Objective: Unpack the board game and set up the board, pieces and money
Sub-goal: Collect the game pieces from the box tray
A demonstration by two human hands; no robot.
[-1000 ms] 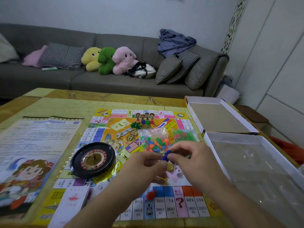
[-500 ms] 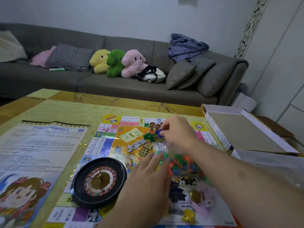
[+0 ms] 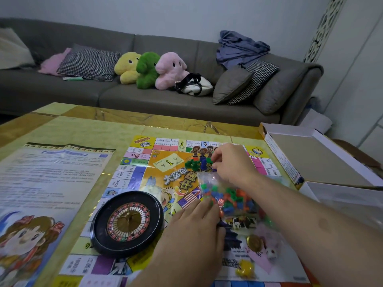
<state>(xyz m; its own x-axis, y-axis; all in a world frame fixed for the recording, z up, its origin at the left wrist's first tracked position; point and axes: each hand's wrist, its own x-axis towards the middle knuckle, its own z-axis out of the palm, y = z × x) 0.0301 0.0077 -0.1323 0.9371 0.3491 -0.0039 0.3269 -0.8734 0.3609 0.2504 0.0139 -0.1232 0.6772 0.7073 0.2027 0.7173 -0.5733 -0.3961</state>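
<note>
The colourful game board (image 3: 145,179) lies unfolded on the table. My right hand (image 3: 230,162) reaches over its far middle with fingers curled, pinching a small blue piece (image 3: 214,169) beside a cluster of green pieces (image 3: 191,164) and one standing blue piece (image 3: 203,163). A clear bag of small coloured pieces (image 3: 226,195) lies on the board below that hand. My left hand (image 3: 196,228) rests flat on the board, its straight fingertips touching the bag's near edge. A black roulette wheel (image 3: 127,222) sits on the board's left part.
A rules sheet (image 3: 47,183) lies left of the board. The open box halves (image 3: 315,160) stand at the right table edge. A gold coin (image 3: 255,242), a white die (image 3: 271,253) and a yellow piece (image 3: 244,269) lie near the board's front right. A sofa is behind.
My right hand carried the blue piece from in front of me out to the green cluster. My left hand let go and dropped flat beside the bag. The view leaned forward.
</note>
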